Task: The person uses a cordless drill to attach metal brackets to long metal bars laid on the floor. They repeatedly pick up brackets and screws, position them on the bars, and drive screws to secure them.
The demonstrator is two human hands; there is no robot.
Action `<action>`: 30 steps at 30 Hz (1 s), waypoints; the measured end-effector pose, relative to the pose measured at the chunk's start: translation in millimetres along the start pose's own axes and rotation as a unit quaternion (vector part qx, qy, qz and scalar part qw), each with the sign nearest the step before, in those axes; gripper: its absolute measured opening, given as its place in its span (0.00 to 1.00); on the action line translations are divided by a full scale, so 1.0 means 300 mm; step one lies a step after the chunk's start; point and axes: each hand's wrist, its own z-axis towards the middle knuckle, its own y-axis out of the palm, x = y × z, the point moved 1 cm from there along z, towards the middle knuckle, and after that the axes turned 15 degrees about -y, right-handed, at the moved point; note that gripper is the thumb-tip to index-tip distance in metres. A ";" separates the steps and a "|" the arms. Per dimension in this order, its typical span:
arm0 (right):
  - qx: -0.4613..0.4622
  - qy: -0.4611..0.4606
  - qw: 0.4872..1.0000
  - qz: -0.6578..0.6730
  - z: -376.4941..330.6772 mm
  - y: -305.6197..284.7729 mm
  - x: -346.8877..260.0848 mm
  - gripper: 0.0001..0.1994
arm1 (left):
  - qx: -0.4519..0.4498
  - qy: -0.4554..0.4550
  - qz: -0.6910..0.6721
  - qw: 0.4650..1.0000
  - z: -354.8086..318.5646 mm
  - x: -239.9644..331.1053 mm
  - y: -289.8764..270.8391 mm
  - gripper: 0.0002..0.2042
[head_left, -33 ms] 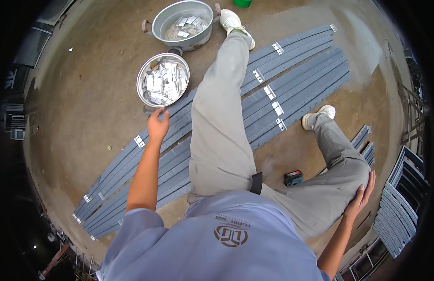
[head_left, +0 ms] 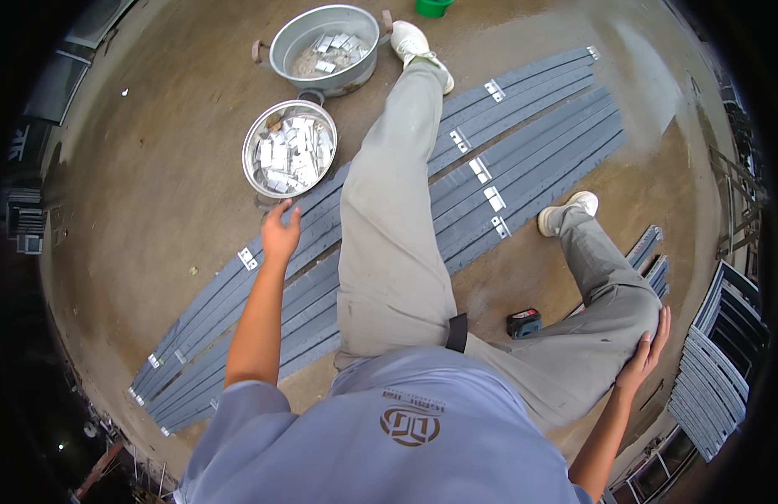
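My left hand hovers just below the rim of a round metal pot, with fingers and thumb apart and nothing visible in them. Whether it touches the pot's near handle I cannot tell. Loose silvery metal brackets fill much of that pot. My right hand lies flat on my bent right knee, fingers stretched out. Between my legs and on both sides of them run long grey metal bars, side by side on the ground. Small white brackets sit across the bars at several spots.
Beyond the small pot stands a larger grey basin holding more brackets. A dark battery pack lies on the ground by my right thigh. Stacked curved metal pieces are at the far right. A green container shows at the top edge.
The whole view has shifted very slightly. My left hand sits a little lower relative to the pot's rim, while my right hand stays on the knee.
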 end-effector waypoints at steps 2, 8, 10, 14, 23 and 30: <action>-0.004 0.003 1.000 -0.004 0.027 0.006 0.000 0.25 | 0.026 0.037 0.039 0.998 -0.044 -0.027 -0.012 0.18; -0.020 -0.001 0.999 -0.031 0.069 0.019 -0.020 0.24 | 0.012 0.072 -0.032 0.997 0.021 0.218 0.035 0.15; -0.029 0.005 0.999 -0.023 0.081 0.021 -0.032 0.24 | 0.026 0.144 -0.050 0.988 0.115 0.365 0.059 0.15; -0.042 0.003 0.999 0.006 0.130 -0.002 -0.070 0.24 | 0.020 0.281 -0.087 0.956 0.349 0.739 0.167 0.15; -0.162 -0.010 0.977 0.136 0.274 0.007 0.048 0.26 | -0.036 0.327 0.173 0.928 0.854 1.336 0.655 0.24; -0.150 0.031 0.971 0.185 0.367 0.107 0.289 0.26 | -0.022 0.249 0.268 0.931 1.038 1.472 1.127 0.30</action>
